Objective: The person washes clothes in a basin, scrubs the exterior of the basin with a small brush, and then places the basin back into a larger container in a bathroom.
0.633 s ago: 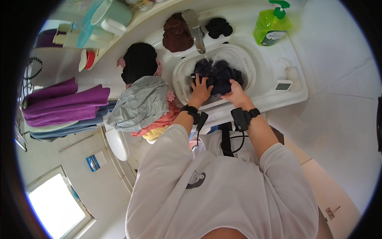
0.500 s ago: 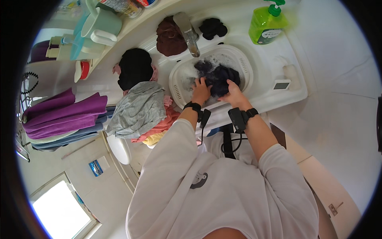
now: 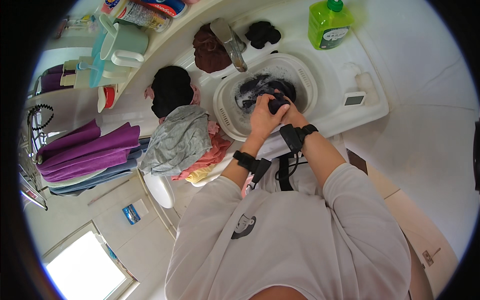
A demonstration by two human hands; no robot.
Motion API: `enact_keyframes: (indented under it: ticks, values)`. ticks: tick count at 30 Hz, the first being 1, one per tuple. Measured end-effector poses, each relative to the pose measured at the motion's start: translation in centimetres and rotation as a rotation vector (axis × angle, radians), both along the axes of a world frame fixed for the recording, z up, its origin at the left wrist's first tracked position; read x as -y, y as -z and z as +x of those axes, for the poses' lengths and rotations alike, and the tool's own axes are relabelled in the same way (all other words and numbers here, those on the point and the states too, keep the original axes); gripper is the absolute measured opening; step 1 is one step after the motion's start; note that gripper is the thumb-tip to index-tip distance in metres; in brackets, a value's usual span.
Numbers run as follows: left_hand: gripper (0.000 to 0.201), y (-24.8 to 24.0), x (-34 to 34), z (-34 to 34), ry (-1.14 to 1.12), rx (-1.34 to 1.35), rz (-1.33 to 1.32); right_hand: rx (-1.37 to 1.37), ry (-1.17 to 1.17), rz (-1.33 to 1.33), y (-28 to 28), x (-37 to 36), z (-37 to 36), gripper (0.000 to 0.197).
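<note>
Both my hands are closed on a bunched dark garment (image 3: 277, 103) over the near side of a white oval plastic basin (image 3: 219, 100). My left hand (image 3: 266, 117) wraps it from the left, thumb across the front. My right hand (image 3: 294, 115) grips it from the right, its fingers partly hidden behind the cloth. More of the dark fabric lies in sudsy water inside the basin, which sits in a white sink (image 3: 332, 117). A metal faucet (image 3: 231, 46) reaches over the basin's far rim. Black devices are strapped to both wrists.
Left of the basin lie a black garment (image 3: 171, 92), a grey cloth (image 3: 177, 132) and a coral cloth (image 3: 212, 157). Brown cloth (image 3: 210, 52) and a small black cloth (image 3: 263, 35) flank the faucet. A green pump bottle (image 3: 328, 26) and a small display device (image 3: 355, 99) stand right.
My hands have come together and gathered part of the dark garment into a bunch between them. Before, they were apart at its sides. The fabric in the water has spread out flatter.
</note>
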State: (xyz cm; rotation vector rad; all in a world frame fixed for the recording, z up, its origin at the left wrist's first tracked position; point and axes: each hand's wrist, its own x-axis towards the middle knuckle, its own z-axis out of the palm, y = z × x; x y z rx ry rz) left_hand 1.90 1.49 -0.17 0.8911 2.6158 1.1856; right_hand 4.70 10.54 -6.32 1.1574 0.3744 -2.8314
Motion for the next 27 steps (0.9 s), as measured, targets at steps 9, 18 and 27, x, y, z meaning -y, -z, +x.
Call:
enact_keyframes:
  ticks: [9, 18, 27]
  values:
    - [0.036, 5.4, 3.6, -5.7, -0.287, -0.222, -0.208, 0.03, 0.104, -0.062, 3.4, 1.0, -0.7, 0.035]
    - [0.095, 10.3, 5.5, -5.2, 0.162, 0.015, -0.904, 0.533, -0.109, 0.404, 7.0, -0.4, -2.0, 0.047]
    - [0.095, 9.1, 6.6, -9.6, 0.442, 0.281, -0.774, 0.423, 0.049, 0.527, 3.6, 0.8, -1.9, 0.048]
